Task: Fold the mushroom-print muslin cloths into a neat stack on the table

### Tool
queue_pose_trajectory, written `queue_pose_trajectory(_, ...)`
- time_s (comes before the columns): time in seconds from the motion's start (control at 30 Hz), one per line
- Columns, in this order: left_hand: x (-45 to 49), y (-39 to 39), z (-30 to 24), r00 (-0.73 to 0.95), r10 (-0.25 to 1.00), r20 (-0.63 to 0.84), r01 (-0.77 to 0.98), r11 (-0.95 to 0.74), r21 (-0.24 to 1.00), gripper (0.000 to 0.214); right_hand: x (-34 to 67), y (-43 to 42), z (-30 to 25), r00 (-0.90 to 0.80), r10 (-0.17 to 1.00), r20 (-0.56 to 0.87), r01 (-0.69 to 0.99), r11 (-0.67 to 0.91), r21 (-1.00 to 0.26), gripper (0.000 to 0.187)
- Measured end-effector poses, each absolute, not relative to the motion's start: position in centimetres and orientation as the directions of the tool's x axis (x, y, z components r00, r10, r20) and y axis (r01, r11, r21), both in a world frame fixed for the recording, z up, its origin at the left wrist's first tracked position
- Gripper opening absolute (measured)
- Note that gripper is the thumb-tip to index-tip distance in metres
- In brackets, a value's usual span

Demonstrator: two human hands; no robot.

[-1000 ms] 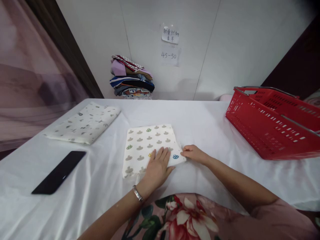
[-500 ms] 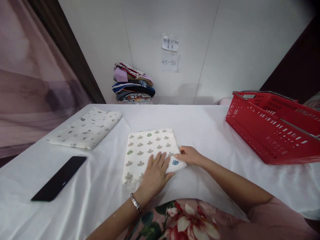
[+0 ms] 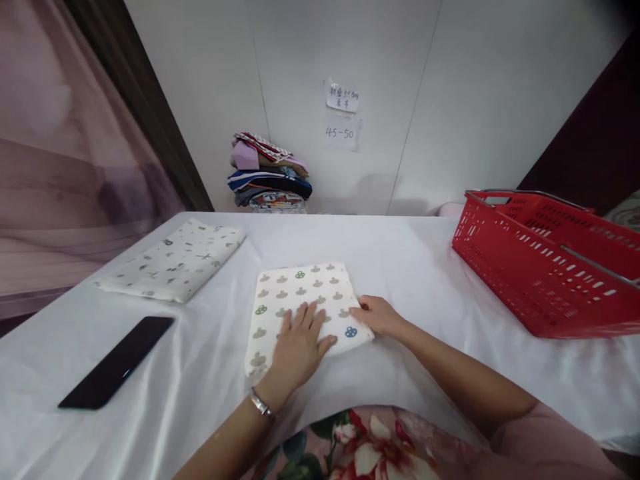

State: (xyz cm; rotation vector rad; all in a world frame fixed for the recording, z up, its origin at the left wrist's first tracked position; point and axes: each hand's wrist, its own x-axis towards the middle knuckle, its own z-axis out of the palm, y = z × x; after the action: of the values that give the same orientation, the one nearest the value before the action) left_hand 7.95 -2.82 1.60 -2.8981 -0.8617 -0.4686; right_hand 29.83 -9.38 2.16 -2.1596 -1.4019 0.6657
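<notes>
A folded white cloth (image 3: 300, 291) printed with grey, green and blue mushroom shapes lies in front of me on the white-covered table. My left hand (image 3: 299, 343) rests flat on its lower middle, fingers spread, a silver bracelet on the wrist. At the cloth's right edge, my right hand (image 3: 376, 315) pinches the fabric between thumb and curled fingers; the fingers under the edge are partly hidden.
Another folded white cloth (image 3: 175, 262) with small dark prints lies at the back left. Nearer, a black phone-like slab (image 3: 117, 362) lies on the tablecloth. A red plastic basket (image 3: 540, 273) stands at the right. Behind the table rises a stack of folded fabrics (image 3: 270, 175).
My left hand has slid slightly left and toward me over the cloth. My right hand keeps its pinch at the right edge. The whole view has shifted down a little.
</notes>
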Motion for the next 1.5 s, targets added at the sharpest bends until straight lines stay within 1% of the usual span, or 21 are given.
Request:
queue_pose_trajectory(0.07, 8.0, -2.9, 1.2, 0.793, 0.521, 0.317, 0.549, -0.836, 0.0, 0.052, 29.7, -8.8, 2.1, 0.382, 0.913, -0.142, 0.669, -0.379, -0.64, 0.031)
queue_pose_trajectory(0.17, 7.9, -3.1, 1.0, 0.792, 0.513, 0.331, 0.543, -0.84, 0.005, 0.05, 29.5, -8.5, 1.6, 0.434, 0.894, -0.112, 0.644, -0.395, -0.655, 0.028)
queue_pose_trajectory(0.23, 7.8, -3.2, 1.1, 0.793, 0.504, 0.342, 0.53, -0.848, 0.019, 0.047, 29.5, -8.8, 1.2, 0.464, 0.882, -0.085, 0.616, -0.39, -0.685, 0.027)
queue_pose_trajectory(0.33, 7.7, -3.1, 1.4, 0.795, 0.499, 0.344, 0.518, -0.854, 0.04, 0.047, 29.7, -9.2, 0.8, 0.458, 0.887, -0.064, 0.599, -0.361, -0.715, 0.028)
queue_pose_trajectory(0.4, 7.7, -2.8, 1.7, 0.796, 0.509, 0.328, 0.522, -0.851, 0.053, 0.048, 29.9, -9.2, 1.1, 0.426, 0.902, -0.078, 0.626, -0.356, -0.694, 0.029)
queue_pose_trajectory(0.5, 7.6, -1.9, 2.0, 0.761, 0.56, 0.327, 0.574, -0.817, 0.063, 0.05, 30.2, -8.5, 2.0, 0.383, 0.915, -0.125, 0.668, -0.368, -0.647, 0.03)
queue_pose_trajectory(0.6, 7.6, -1.2, 1.9, 0.734, 0.593, 0.332, 0.616, -0.787, 0.043, 0.05, 30.1, -7.5, 2.7, 0.397, 0.906, -0.145, 0.673, -0.395, -0.625, 0.034)
queue_pose_trajectory(0.73, 7.5, -1.2, 1.2, 0.748, 0.576, 0.33, 0.607, -0.794, 0.009, 0.048, 29.8, -6.9, 2.3, 0.449, 0.889, -0.095, 0.69, -0.412, -0.594, 0.031)
queue_pose_trajectory(0.83, 7.4, -1.4, 1.0, 0.756, 0.559, 0.34, 0.591, -0.807, 0.013, 0.048, 29.9, -7.2, 1.3, 0.477, 0.877, -0.047, 0.667, -0.397, -0.63, 0.029)
queue_pose_trajectory(0.9, 7.3, -1.4, 1.1, 0.76, 0.549, 0.347, 0.577, -0.816, 0.028, 0.047, 30.0, -7.6, 0.9, 0.465, 0.885, -0.029, 0.659, -0.367, -0.657, 0.028)
queue_pose_trajectory(0.97, 7.2, -1.3, 1.2, 0.754, 0.553, 0.355, 0.575, -0.817, 0.05, 0.047, 30.2, -7.6, 1.0, 0.44, 0.897, -0.032, 0.67, -0.352, -0.653, 0.027)
queue_pose_trajectory(1.07, 7.0, -0.7, 1.6, 0.715, 0.592, 0.371, 0.615, -0.785, 0.067, 0.047, 30.5, -7.1, 1.7, 0.4, 0.913, -0.075, 0.691, -0.355, -0.63, 0.027)
queue_pose_trajectory(1.2, 6.8, 0.2, 1.5, 0.683, 0.627, 0.376, 0.661, -0.748, 0.047, 0.05, 30.8, -5.6, 2.7, 0.422, 0.9, -0.107, 0.706, -0.4, -0.584, 0.032)
queue_pose_trajectory(1.33, 6.7, 0.3, 0.9, 0.696, 0.619, 0.365, 0.652, -0.757, 0.039, 0.047, 30.8, -4.9, 2.3, 0.433, 0.899, -0.063, 0.762, -0.402, -0.508, 0.027)
queue_pose_trajectory(1.5, 6.4, 0.3, 1.2, 0.696, 0.628, 0.348, 0.653, -0.755, 0.056, 0.046, 31.1, -5.4, 1.3, 0.405, 0.914, -0.013, 0.766, -0.347, -0.541, 0.028)
